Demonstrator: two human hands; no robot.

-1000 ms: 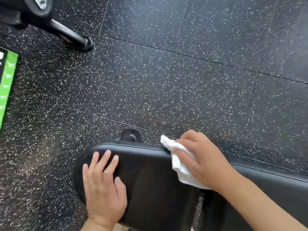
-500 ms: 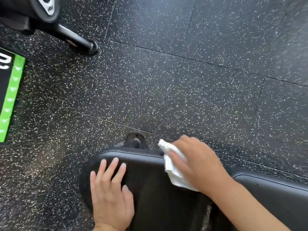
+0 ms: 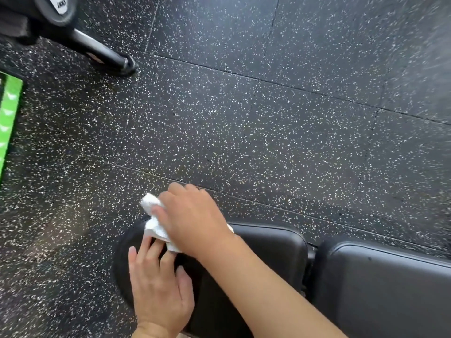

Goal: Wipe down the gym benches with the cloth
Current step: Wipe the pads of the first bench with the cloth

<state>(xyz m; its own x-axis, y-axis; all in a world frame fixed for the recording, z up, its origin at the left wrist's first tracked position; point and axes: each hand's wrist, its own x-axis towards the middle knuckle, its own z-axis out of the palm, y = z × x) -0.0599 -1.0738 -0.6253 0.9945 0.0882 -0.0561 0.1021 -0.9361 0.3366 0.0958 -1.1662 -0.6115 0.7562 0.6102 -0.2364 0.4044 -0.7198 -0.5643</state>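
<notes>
**Cloth bunched in right hand at far-left corner of bench seat**

Gripping a white cloth (image 3: 154,226) with the right hand (image 3: 195,220), fingers curled over it, cloth bunched and sticking out past the fingertips toward the left. Pressed onto the far-left corner of the black seat pad (image 3: 273,250) of the bench, part of the cloth hanging over the pad's edge above the floor. Crossing the pad from the lower right with a bare forearm.

Resting flat just below: the left hand (image 3: 158,289), fingers straight and slightly spread, holding nothing, palm down on the pad's left end, fingertips just beside the cloth.

To the right, separated by a narrow gap: a 2nd black pad (image 3: 380,289), reaching the frame's edge.

All around: black rubber floor tiles (image 3: 244,130) speckled white, seams visible. At upper left, a metal bar (image 3: 102,52) ending on the floor, under dark equipment. Along the left edge, a green strip (image 3: 8,118).
</notes>
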